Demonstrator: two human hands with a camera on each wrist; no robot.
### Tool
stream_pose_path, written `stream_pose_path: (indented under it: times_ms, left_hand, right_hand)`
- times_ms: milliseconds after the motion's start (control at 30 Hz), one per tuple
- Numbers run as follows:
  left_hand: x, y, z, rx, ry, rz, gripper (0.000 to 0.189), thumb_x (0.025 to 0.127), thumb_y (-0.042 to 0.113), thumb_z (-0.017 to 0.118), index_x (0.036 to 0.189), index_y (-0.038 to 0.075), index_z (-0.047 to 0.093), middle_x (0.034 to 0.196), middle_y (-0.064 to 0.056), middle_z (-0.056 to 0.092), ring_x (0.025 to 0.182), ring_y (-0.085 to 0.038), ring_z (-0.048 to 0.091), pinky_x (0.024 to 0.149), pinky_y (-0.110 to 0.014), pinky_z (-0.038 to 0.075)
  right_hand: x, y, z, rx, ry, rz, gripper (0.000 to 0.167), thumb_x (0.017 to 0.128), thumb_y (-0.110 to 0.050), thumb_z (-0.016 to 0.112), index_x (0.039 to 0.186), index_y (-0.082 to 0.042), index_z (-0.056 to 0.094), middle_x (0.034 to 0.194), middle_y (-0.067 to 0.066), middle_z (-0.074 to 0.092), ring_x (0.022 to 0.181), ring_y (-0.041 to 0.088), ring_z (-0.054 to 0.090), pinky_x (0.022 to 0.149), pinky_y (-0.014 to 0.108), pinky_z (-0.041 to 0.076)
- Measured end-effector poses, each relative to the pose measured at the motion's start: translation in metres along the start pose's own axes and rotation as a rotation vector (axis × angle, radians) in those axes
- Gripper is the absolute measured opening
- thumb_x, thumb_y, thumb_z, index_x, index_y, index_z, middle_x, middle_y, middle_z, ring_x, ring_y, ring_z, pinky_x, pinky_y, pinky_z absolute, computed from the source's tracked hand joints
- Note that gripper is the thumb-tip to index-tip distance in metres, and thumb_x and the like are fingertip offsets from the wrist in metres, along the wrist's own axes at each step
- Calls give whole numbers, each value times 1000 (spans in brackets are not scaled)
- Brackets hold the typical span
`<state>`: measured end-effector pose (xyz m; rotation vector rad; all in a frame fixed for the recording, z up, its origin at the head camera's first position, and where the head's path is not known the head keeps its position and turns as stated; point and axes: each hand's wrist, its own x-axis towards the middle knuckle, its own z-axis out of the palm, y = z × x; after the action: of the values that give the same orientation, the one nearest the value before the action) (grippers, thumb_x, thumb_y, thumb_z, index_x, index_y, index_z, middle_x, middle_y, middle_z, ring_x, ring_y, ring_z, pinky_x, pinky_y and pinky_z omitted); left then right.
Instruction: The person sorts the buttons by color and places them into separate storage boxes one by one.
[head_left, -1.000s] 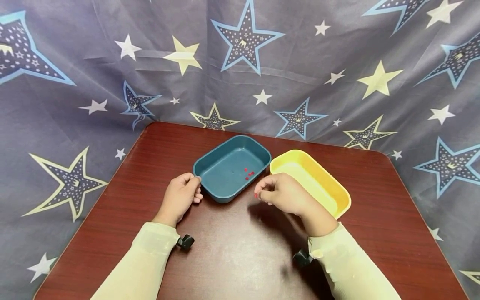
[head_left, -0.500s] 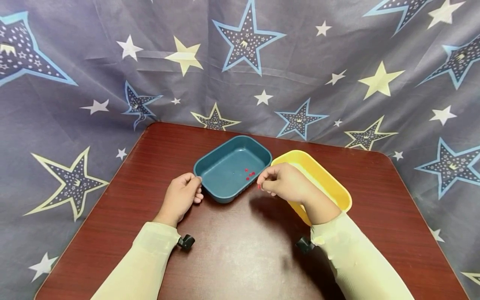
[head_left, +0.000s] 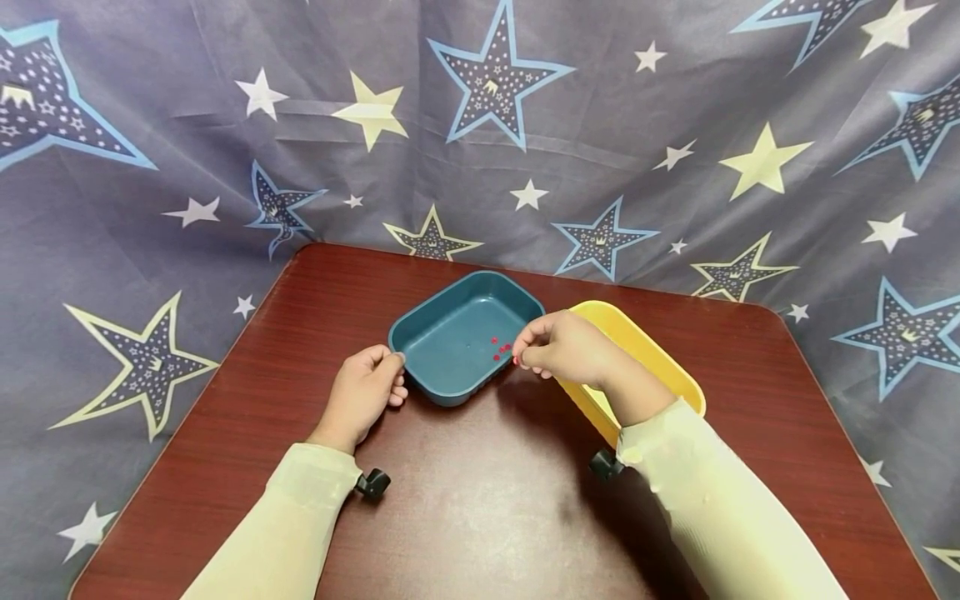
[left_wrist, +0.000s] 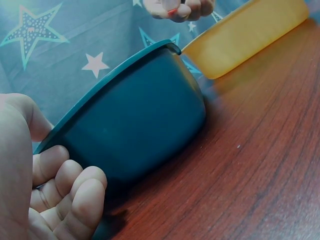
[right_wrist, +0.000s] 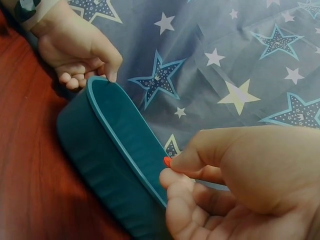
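My left hand (head_left: 362,392) grips the rim of a teal plastic basin (head_left: 442,337) at its left corner, with the thumb on the rim and curled fingers outside the wall (left_wrist: 135,115). Several small red pieces (head_left: 497,357) lie on the basin floor near its right side. Thumb and fingertips of my right hand (head_left: 573,354) pinch another small red piece (right_wrist: 167,161). That hand hovers by the basin's right rim, overlapping it in the right wrist view. Behind the right hand, a yellow basin (head_left: 656,354) is partly hidden by the hand and forearm.
Both basins stand close together on a dark red wooden table (head_left: 450,500). A grey curtain (head_left: 360,183) with printed stars hangs around the table's back and sides. A black wrist mount (head_left: 372,483) sits at the left cuff, and another (head_left: 604,464) at the right.
Holding the red piece, my right hand has risen away from me to the teal basin's right rim. The left hand stays on the basin's corner.
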<state>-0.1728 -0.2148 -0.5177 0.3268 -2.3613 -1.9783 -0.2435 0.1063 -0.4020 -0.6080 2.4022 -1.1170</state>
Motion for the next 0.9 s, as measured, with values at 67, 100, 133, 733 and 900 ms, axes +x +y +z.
stream_pose_path:
  times_ms: [67,100,133,733,900]
  left_hand:
    - [0,0,-1,1,1,-2,35,112,27,64,88,2,62,81,-8,65,65,-16,73,63,-30,68]
    - [0,-1,-1,3,3,-2,35,112,27,64,88,2,62,81,-8,65,65,-17,73,62,-30,68]
    - [0,-1,-1,5,5,-2,35,112,28,63,88,2,62,81,-8,65,65,-17,73,62,-30,68]
    - [0,0,-2,-2,8,10,35,110,26,63,85,3,60,79,-7,64,63,-17,72,61,-29,67]
    - [0,2,0,-14,12,11,34,110,26,63,85,3,61,79,-6,64,62,-16,71,60,-29,67]
  right_hand:
    - [4,-2,-2,9,-6,10,10,100,-7,71,100,-3,81,81,4,73,72,23,65,61,21,53]
    - [6,-2,-3,12,-8,15,10,100,-7,71,101,-3,81,81,4,73,72,22,65,62,21,54]
    - [9,-3,-4,16,-9,21,10,100,-7,71,101,-3,81,82,4,73,72,21,65,62,21,55]
    - [47,-8,-13,15,-51,135,16,104,-10,73,113,0,82,92,8,76,79,15,65,73,23,62]
    - [56,-8,-12,-4,-54,150,15,103,-10,72,110,-2,82,86,6,73,78,14,64,72,23,62]
